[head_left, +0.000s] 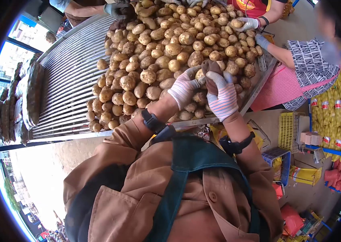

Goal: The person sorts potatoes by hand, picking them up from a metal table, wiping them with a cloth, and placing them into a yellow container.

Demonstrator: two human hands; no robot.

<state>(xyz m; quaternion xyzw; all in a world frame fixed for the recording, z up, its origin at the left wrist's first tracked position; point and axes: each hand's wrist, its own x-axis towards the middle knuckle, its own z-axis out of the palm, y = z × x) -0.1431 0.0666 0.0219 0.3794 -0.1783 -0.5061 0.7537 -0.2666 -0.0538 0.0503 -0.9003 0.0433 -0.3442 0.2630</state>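
Note:
My left hand (183, 88), in a striped white glove with grey fingertips, is closed on a potato (199, 74) just above the heap. Close beside it, my right hand (222, 97), gloved the same way, grips a soft-looking brown cloth (210, 67) against that potato. The fingers partly hide both things. Under and around my hands lies a big pile of potatoes (148, 76), yellowish brown, many with dirt on their skins.
The pile rests on a slatted metal roller table (71, 72). Co-workers' gloved hands (247, 24) reach in from the far side and right. Filled sacks (33, 94) stand at left. Yellow net bags (335, 109), a yellow crate (289, 131) and a blue crate (277, 163) are at right.

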